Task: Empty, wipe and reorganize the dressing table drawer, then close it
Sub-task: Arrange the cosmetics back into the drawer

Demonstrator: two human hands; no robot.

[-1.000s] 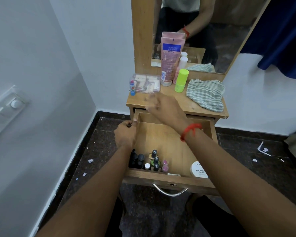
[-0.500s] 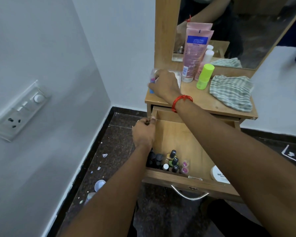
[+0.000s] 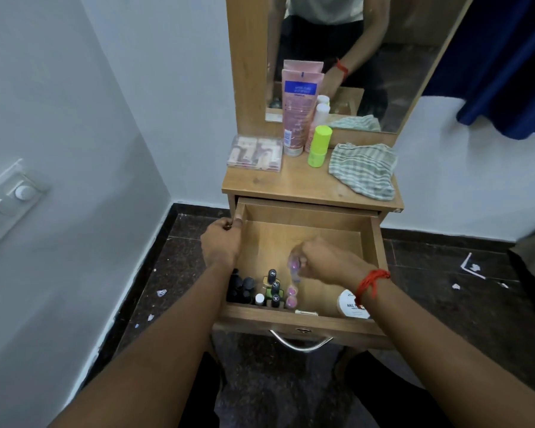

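R hand (image 3: 325, 261) pinches a small pinkish bottle (image 3: 294, 264) low over the open drawer (image 3: 376, 248), L hand (image 3: 221, 244) grips its left wall; risk: a hasty set-down could topple the upright polish bottles (image 3: 274, 285) at front-left.

The tube (image 3: 300, 109) is pink, the stick (image 3: 318, 146) lime-green, the cloth (image 3: 363, 169) green-and-white striped, the drawer (image 3: 303, 322) tan wood, the nail polish bottles (image 3: 244, 288) black-capped, the small bottle (image 3: 294, 267) pinkish, the wrist thread (image 3: 372, 281) red.
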